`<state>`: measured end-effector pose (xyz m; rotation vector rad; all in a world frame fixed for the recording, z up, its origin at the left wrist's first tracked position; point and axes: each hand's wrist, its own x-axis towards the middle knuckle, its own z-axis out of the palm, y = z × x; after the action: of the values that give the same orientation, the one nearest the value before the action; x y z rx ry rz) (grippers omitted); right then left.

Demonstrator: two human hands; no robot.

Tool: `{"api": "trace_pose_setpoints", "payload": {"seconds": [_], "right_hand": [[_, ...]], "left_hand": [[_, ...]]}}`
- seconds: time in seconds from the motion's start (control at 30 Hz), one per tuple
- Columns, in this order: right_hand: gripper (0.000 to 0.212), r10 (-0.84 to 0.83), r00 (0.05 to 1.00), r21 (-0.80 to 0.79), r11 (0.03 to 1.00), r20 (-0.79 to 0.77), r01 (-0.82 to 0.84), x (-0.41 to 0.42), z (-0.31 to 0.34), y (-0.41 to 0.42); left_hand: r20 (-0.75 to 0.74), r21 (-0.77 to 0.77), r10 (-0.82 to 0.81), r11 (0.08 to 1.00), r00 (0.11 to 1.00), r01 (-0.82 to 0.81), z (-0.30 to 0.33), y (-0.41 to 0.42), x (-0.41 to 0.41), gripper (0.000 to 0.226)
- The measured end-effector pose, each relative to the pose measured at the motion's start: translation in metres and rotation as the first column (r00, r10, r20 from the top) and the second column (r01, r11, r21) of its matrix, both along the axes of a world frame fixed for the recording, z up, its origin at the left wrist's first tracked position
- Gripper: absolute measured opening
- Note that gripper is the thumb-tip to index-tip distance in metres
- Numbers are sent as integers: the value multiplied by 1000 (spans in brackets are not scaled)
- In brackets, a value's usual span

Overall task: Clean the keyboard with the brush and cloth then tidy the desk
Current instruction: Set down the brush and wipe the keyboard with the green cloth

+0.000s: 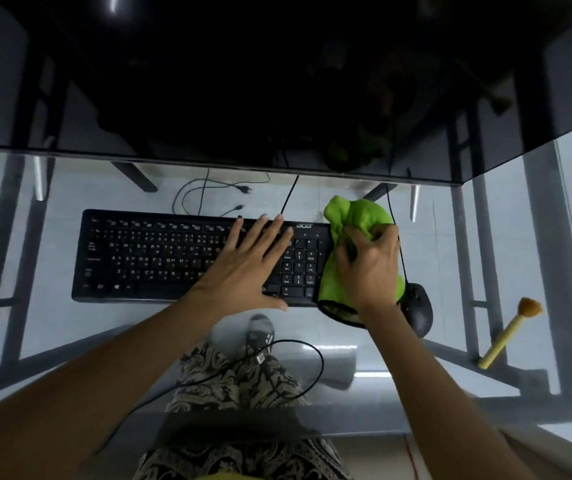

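A black keyboard (160,254) lies across the middle of a glass desk (52,323). My left hand (246,265) rests flat on its right half, fingers spread, holding nothing. My right hand (371,268) is closed on a bunched green cloth (353,216) at the keyboard's right end, over the number pad's edge. A brush (507,336) with a yellow handle and tan bristles lies apart at the desk's right side.
A black mouse (419,308) sits just right of the cloth, its cable running back. A large dark monitor (243,81) fills the far side. A loose USB cable (277,372) loops near the front edge. My legs show through the glass.
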<state>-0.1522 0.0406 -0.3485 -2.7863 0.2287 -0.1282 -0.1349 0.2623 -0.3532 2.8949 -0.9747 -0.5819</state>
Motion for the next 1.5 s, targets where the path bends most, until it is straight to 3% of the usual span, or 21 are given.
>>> {"api": "trace_pose_setpoints", "payload": {"seconds": [0.13, 0.23, 0.3, 0.4, 0.6, 0.73, 0.9, 0.97, 1.07, 1.23, 1.4, 1.5], "right_hand": [[37, 49, 998, 53, 998, -47, -46, -25, 3, -4], [37, 47, 998, 65, 997, 36, -49, -35, 11, 1], [35, 76, 995, 21, 997, 67, -77, -16, 10, 10], [37, 84, 996, -84, 993, -14, -84, 15, -2, 26], [34, 183, 982, -22, 983, 35, -183, -31, -6, 20], [32, 301, 953, -101, 949, 14, -298, -20, -1, 24], [23, 115, 990, -117, 985, -79, -124, 39, 6, 39], [20, 122, 988, -82, 988, -92, -130, 37, 3, 21], [18, 2, 997, -1, 1000, -84, -2, 23, 1, -7], [20, 51, 994, -36, 998, -101, -55, 35, 10, 18], [27, -7, 999, 23, 1000, -53, 8, 7, 18, 18], [37, 110, 994, 74, 991, 0, -110, -35, 15, 38]], "left_hand": [[-1, 10, 40, 999, 999, -40, 1, -2, -1, 126], [-24, 5, 55, 999, 998, -54, 4, -6, -2, 127], [-38, -4, 59, 998, 998, -60, 7, -7, -1, 127], [-42, -5, 69, 998, 997, -69, 8, -8, -2, 127], [-54, -12, 74, 997, 996, -75, 9, -9, -3, 127], [-62, -38, 86, 995, 994, -89, 8, -10, -3, 125], [-69, -44, 79, 996, 995, -82, 10, -8, -2, 125], [-72, -38, 78, 996, 994, -81, 11, -8, -2, 125], [-77, -26, 90, 995, 993, -92, 11, -9, -3, 126], [-86, -30, 89, 995, 992, -91, 12, -10, -2, 126], [-77, -37, 87, 995, 993, -90, 10, -9, -3, 126], [-84, -44, 89, 995, 993, -92, 11, -9, -3, 126]]}}
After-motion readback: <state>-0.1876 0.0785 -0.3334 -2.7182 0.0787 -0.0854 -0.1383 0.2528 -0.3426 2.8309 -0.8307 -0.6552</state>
